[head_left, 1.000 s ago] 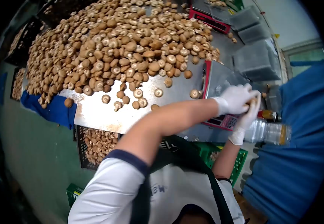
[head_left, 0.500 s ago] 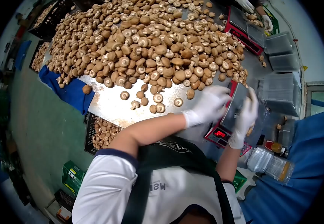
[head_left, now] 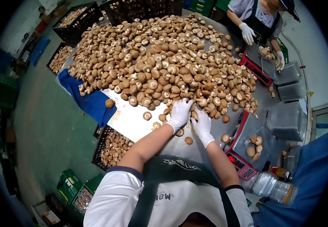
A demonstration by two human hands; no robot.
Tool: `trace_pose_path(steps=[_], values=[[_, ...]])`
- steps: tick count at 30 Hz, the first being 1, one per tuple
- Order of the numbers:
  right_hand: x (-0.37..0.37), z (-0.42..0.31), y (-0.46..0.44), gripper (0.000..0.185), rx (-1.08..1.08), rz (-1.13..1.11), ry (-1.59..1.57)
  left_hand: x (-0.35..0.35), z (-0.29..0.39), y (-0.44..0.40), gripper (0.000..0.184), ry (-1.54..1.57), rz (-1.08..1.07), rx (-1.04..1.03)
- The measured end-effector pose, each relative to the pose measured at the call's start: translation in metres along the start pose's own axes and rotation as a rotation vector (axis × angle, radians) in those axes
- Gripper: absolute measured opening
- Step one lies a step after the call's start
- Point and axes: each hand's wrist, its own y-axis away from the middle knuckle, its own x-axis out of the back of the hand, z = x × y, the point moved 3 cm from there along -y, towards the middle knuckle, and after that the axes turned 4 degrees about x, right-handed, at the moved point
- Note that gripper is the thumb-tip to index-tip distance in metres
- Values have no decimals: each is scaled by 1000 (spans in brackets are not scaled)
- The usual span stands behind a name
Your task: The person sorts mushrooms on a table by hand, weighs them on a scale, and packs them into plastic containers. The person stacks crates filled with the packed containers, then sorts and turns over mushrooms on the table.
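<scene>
A large heap of brown shiitake mushrooms (head_left: 145, 77) covers the metal table (head_left: 133, 128). My left hand (head_left: 180, 114), in a white glove, is at the heap's front edge, its fingers curled on a mushroom (head_left: 192, 107). Close beside it, my gloved right hand (head_left: 202, 125) has its thumb and fingers closed around another mushroom (head_left: 195, 115). Several loose mushrooms lie in front of the hands, one (head_left: 188, 140) just below them. To the right, a red digital scale (head_left: 236, 160) carries several mushrooms (head_left: 255, 145), and its red display is lit.
Stacked clear plastic trays (head_left: 287, 119) stand at the right. Across the table, a co-worker's gloved hands (head_left: 247, 33) are near a second red scale (head_left: 255, 72). A blue cloth (head_left: 86, 104) hangs over the left edge. Black crates (head_left: 111, 149) of mushrooms stand around the table.
Both hands have moved left from the scale to the heap's front edge and closed on mushrooms. Mushrooms on the scale are now uncovered. The view has shifted, showing more of the co-worker.
</scene>
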Motion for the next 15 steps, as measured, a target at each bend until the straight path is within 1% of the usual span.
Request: trace_pose_path(steps=[1,4,6,7,8,9,10,12,13,14,15], values=[[0,3,13,44,72,58,-29,5,1,2,47,28,-40,3],[9,4,43,45,51,117,-37,16,-4,15,51,353,82,19],[18,4,51,44,-18,163,-134,46,4,31,48,762,-13,177],[22,7,53,45,-66,194,-183,39,-6,40,51,939,-90,284],[25,9,55,45,-108,227,-236,38,-12,50,51,1210,-188,406],[29,12,55,45,-147,259,-339,34,-20,60,50,1389,-210,463],[30,12,55,42,-237,341,-644,35,-25,67,49,1570,-227,518],[38,20,52,40,-470,298,-994,36,-34,85,46,1848,-368,749],[38,23,50,40,-588,268,-1273,37,-38,91,47,1951,-441,713],[37,26,48,44,-562,234,-1377,37,-40,97,48,1979,-440,703],[34,24,46,47,-556,201,-1546,36,-42,100,48,2005,-441,691]])
